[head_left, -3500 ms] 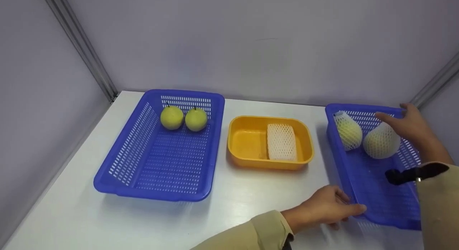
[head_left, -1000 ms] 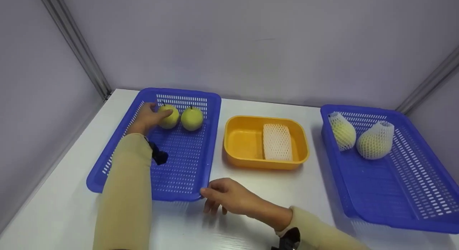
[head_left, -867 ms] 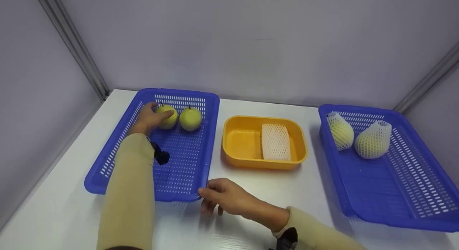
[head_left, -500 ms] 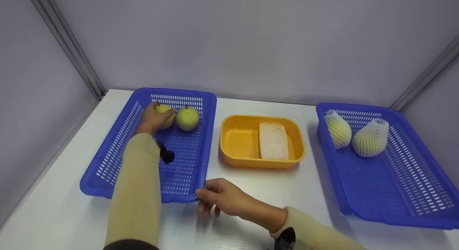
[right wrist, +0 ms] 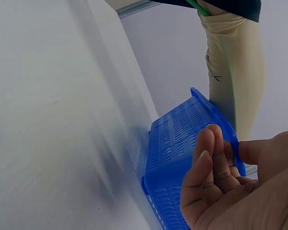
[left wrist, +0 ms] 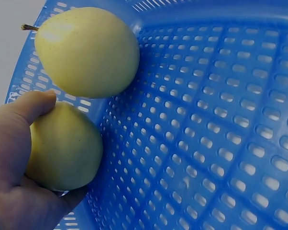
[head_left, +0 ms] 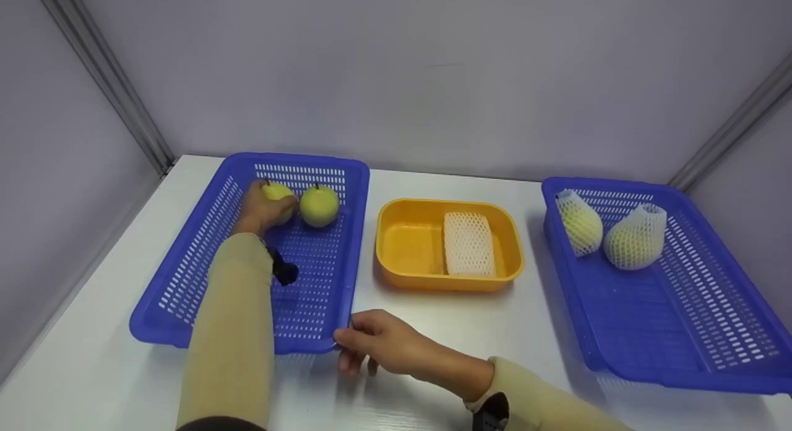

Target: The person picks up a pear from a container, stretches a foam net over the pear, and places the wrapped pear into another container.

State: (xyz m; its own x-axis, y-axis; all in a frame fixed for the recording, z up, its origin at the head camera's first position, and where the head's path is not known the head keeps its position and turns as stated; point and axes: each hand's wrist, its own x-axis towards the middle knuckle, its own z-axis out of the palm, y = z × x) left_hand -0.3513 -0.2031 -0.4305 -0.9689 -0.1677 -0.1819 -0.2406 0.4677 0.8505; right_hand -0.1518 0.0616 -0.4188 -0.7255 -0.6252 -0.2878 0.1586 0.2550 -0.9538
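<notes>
In the left blue basket (head_left: 356, 258) my left hand (head_left: 256, 209) grips the left of two bare yellow-green pears (left wrist: 67, 148), thumb on one side and fingers round the other. The pear still sits inside the basket, by its far end. Beside it is the second bare pear (head_left: 319, 206), its stem pointing up in the head view. My right hand (head_left: 387, 343) pinches the basket's rim at the near right corner between thumb and fingers. The right wrist view shows the thumb (right wrist: 254, 151) inside the rim and curled fingers outside.
A yellow tub (head_left: 408, 245) holds white foam net sleeves (head_left: 468, 244), in the middle of the white table (head_left: 427, 332). At right stands another blue basket (head_left: 572, 307) with two pears (head_left: 634, 239) in foam nets. Grey walls (head_left: 396, 78) enclose the back and sides.
Both hands have moved from the right basket to the left one. In the last second my left fingers closed further round the left pear, while my right hand stayed at the basket's corner.
</notes>
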